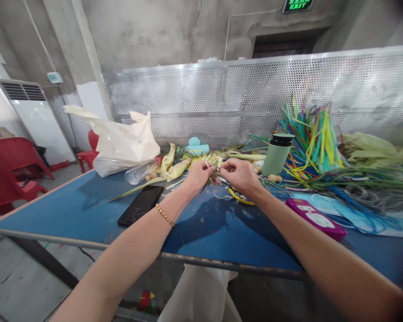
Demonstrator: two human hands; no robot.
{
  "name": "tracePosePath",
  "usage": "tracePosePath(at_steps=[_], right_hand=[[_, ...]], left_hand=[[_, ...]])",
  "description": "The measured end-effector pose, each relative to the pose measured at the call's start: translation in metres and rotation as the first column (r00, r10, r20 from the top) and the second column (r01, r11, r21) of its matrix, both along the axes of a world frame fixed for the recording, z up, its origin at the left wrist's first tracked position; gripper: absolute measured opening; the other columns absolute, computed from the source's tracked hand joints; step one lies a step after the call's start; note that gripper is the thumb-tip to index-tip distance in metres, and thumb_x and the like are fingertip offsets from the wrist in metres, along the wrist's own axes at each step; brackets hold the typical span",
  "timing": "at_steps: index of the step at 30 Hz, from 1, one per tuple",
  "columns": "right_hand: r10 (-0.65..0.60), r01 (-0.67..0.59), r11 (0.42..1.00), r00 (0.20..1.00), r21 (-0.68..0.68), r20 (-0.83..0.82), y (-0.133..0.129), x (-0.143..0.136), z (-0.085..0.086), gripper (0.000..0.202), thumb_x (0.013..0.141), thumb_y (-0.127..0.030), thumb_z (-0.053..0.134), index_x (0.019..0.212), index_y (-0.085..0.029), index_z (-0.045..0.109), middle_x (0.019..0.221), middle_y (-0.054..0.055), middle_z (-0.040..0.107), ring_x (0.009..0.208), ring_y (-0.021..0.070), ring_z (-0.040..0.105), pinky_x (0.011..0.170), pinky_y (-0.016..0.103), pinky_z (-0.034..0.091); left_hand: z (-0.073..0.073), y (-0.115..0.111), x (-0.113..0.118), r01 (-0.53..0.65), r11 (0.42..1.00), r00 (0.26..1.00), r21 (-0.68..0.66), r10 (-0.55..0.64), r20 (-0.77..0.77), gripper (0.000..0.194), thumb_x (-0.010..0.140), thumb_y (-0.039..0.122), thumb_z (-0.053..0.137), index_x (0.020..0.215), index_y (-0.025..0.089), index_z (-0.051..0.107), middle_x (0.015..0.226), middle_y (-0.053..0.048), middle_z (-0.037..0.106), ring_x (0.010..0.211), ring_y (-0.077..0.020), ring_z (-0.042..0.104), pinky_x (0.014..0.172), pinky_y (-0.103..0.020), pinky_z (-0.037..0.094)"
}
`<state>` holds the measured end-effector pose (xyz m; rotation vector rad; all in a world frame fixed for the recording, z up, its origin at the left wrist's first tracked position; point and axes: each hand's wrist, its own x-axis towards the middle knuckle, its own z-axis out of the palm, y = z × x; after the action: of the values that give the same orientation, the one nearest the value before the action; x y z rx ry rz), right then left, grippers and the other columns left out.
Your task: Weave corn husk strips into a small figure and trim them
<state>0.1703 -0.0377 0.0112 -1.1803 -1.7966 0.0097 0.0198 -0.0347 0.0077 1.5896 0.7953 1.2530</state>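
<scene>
Both hands meet above the far middle of the blue table. My left hand (200,174), with a beaded bracelet at its wrist, pinches a small bundle of thin green strips (218,170). From the other side my right hand (241,174) closes its fingertips on the same strips. Fingers cover most of the bundle, so its exact shape is hidden. Pale corn husks (178,171) lie just left of and behind the hands. Under the right hand rests a yellow curved piece (240,197) among loose strands.
A phone (141,205), clear plastic bottle (143,172) and white bag (124,141) are on the left. To the right stand a green tumbler (278,154), a purple box (315,219), a bundle of coloured strips (317,138) and tangled cords (366,192). A perforated metal panel (188,98) backs the table.
</scene>
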Motion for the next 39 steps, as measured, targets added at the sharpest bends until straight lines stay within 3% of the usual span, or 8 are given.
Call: tracePosePath(at_steps=[5, 14, 23, 30, 39], right_hand=[[0.048, -0.049, 0.997, 0.998, -0.055, -0.026, -0.001, 0.001, 0.001, 0.011, 0.069, -0.023, 0.059, 0.066, -0.017, 0.068, 0.060, 0.002, 0.065, 0.058, 0.0152, 0.056, 0.058, 0.026, 0.040], [-0.002, 0.003, 1.000, 1.000, -0.024, 0.013, 0.000, 0.000, -0.001, 0.009, 0.067, -0.022, 0.060, 0.062, -0.019, 0.066, 0.056, 0.000, 0.064, 0.055, 0.0146, 0.055, 0.057, 0.026, 0.040], [0.017, -0.017, 1.000, 0.997, -0.011, 0.073, -0.006, -0.001, 0.002, 0.012, 0.070, -0.022, 0.059, 0.065, -0.019, 0.069, 0.062, 0.002, 0.068, 0.058, 0.0154, 0.058, 0.060, 0.026, 0.041], [0.028, -0.028, 1.000, 0.995, -0.001, 0.098, -0.005, 0.001, 0.002, 0.016, 0.074, -0.023, 0.058, 0.067, -0.018, 0.071, 0.067, 0.004, 0.071, 0.061, 0.0163, 0.060, 0.061, 0.027, 0.040], [0.028, -0.031, 0.999, 0.998, 0.040, 0.059, -0.004, 0.002, 0.002, 0.013, 0.074, -0.022, 0.060, 0.068, -0.017, 0.070, 0.067, 0.003, 0.070, 0.061, 0.0154, 0.059, 0.061, 0.026, 0.041]], left_hand=[[-0.001, 0.000, 0.000, -0.059, 0.998, 0.997, 0.022, 0.060, -0.042, 0.017, 0.084, 0.013, 0.057, 0.067, 0.014, 0.056, 0.052, -0.002, 0.062, 0.048, -0.0118, 0.057, 0.054, -0.023, 0.042], [0.002, -0.001, 0.000, -0.125, 0.992, 0.987, 0.036, 0.128, -0.094, 0.009, 0.075, 0.007, 0.060, 0.067, 0.012, 0.061, 0.056, 0.000, 0.060, 0.052, -0.0090, 0.052, 0.055, -0.021, 0.040], [-0.004, 0.006, -0.003, -0.078, 0.996, 0.993, 0.036, 0.080, -0.081, 0.023, 0.077, 0.026, 0.071, 0.062, 0.014, 0.059, 0.053, -0.001, 0.058, 0.050, -0.0096, 0.050, 0.051, -0.022, 0.037], [-0.005, 0.010, -0.005, -0.090, 0.990, 0.993, 0.107, 0.097, -0.066, 0.021, 0.079, 0.026, 0.069, 0.065, 0.014, 0.058, 0.054, 0.000, 0.058, 0.055, -0.0108, 0.054, 0.056, -0.022, 0.041], [-0.005, 0.010, -0.005, -0.078, 0.993, 0.994, 0.092, 0.085, -0.065, 0.021, 0.082, 0.028, 0.065, 0.068, 0.014, 0.057, 0.054, 0.001, 0.056, 0.051, -0.0090, 0.051, 0.053, -0.021, 0.038]])
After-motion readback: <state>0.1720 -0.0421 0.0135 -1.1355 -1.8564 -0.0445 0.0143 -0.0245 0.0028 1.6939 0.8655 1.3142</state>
